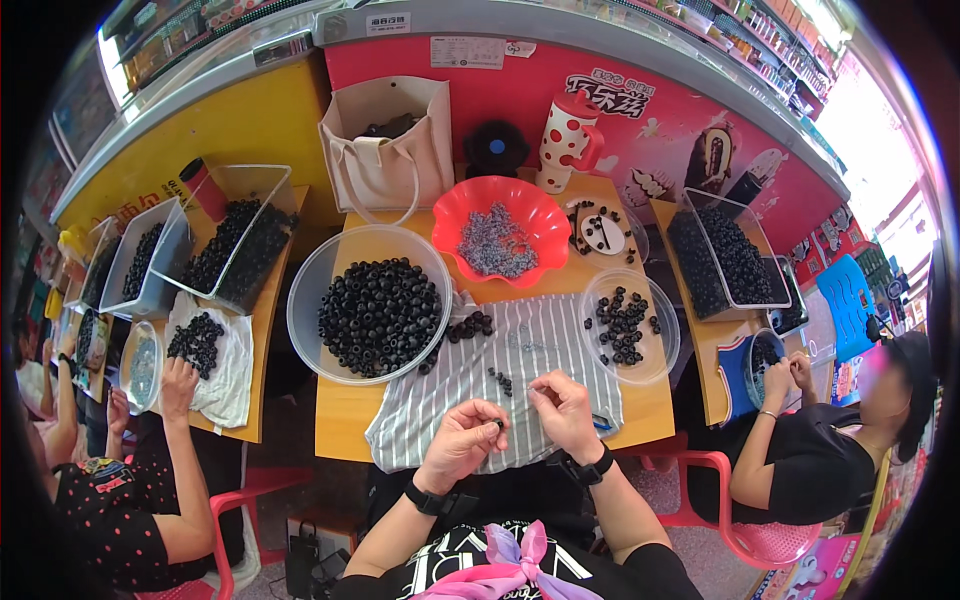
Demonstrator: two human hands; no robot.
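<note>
My left hand [465,440] is closed in a pinch on a small black round piece [499,424] above the front of a grey-and-white striped cloth [465,385]. Close by on its right, my right hand [565,412] has thumb and forefinger pressed together; whatever they hold is too small to make out. Just beyond the hands lies a short cluster of small black pieces [502,382]. Farther back, a black pile [465,327] and scattered small clear pieces [530,340] rest on the cloth. A small blue tool [601,422] lies beside my right hand.
A large clear bowl [297,318] of black pieces stands left, a smaller clear bowl [672,335] right. Behind are a red bowl [446,232] of greyish bits, a cream bag [385,180] and a spotted tumbler [567,145]. Co-workers sit at tables [250,400] either side.
</note>
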